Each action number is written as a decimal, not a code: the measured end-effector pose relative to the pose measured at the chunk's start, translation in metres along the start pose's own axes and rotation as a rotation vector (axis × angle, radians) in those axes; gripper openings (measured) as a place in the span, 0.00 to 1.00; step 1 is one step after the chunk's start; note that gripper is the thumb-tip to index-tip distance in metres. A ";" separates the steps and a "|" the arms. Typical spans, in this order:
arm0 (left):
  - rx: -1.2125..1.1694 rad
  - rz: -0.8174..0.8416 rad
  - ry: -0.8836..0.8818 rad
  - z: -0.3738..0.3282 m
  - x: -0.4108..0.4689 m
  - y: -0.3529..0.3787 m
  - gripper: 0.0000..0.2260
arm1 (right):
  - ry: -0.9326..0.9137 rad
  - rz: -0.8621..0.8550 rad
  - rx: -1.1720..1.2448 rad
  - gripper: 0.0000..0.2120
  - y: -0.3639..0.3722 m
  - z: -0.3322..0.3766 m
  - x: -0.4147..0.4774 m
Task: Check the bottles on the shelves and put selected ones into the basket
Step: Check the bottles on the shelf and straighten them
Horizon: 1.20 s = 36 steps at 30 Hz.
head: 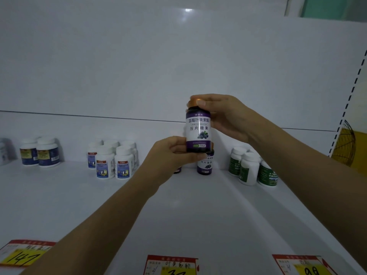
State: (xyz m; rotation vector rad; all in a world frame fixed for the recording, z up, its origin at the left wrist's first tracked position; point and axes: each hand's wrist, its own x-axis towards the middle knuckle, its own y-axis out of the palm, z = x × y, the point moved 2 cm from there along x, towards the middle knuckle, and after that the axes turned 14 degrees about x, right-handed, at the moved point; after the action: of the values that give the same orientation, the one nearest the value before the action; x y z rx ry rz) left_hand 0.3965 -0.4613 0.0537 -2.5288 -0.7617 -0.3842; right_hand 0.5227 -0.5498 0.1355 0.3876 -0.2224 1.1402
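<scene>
One wide white metal shelf [59, 195] carries everything we see, with a plain white back panel [139, 66] rising behind it. Two bare hands meet above its middle. The left hand [170, 151] curls fingers and thumb round the base of a dark purple plastic bottle with an orange cap [198, 130], and the right hand [224, 116] grips the top, fingertips on the cap. That bottle is upright and lifted clear of the shelf, and its white and purple label with a blueberry picture faces us.

On the shelf we count at least five white plastic bottles with blue and orange labels [111, 163] bunched left of centre; the back ones overlap, so we cannot fix the number. Three white bottles with green labels [249, 169] stand close together at the right. Two white bottles with dark blue and yellow labels [42, 153] stand touching at the far left. One second purple bottle [205, 162] stands just behind and below the held one, and a dark sliver of another bottle [177, 170] shows beside the left hand.

Every bottle is capped, so we see nothing of what is inside.

Three red and yellow paper price tags [171, 264] sit along the front edge, with handwritten numbers
</scene>
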 end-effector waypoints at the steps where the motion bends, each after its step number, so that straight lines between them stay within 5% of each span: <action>1: -0.008 0.000 0.007 0.000 0.000 0.000 0.14 | -0.002 0.000 0.009 0.12 0.000 -0.002 0.000; 9: 0.013 0.019 0.000 0.012 0.002 0.005 0.16 | 0.175 0.021 -0.268 0.14 -0.011 -0.004 -0.007; 13: -0.003 0.044 0.024 0.013 0.004 0.007 0.16 | 0.118 -0.042 -0.294 0.17 -0.010 0.000 -0.010; 18: 0.133 -0.210 0.201 0.008 0.015 -0.001 0.21 | -0.243 0.004 -0.534 0.26 0.018 0.011 -0.031; 22: 0.198 -0.457 0.339 0.001 0.020 -0.009 0.23 | -0.804 0.132 -1.011 0.22 0.041 -0.001 -0.053; 27: 0.313 -0.487 0.402 -0.009 0.013 -0.016 0.25 | -0.963 0.121 -1.096 0.23 0.045 -0.005 -0.057; 29: 0.287 -0.354 0.335 -0.014 0.013 -0.020 0.24 | -0.850 0.106 -1.026 0.26 0.046 0.004 -0.051; 36: -0.010 0.189 -0.178 -0.039 0.006 -0.035 0.24 | 0.068 -0.185 -0.409 0.15 0.028 0.033 0.000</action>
State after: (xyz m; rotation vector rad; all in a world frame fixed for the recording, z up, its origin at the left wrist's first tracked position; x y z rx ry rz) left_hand 0.3760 -0.4522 0.1016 -2.6416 -0.5771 -0.1012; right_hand 0.4977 -0.5532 0.1706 0.0058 -0.3455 0.8968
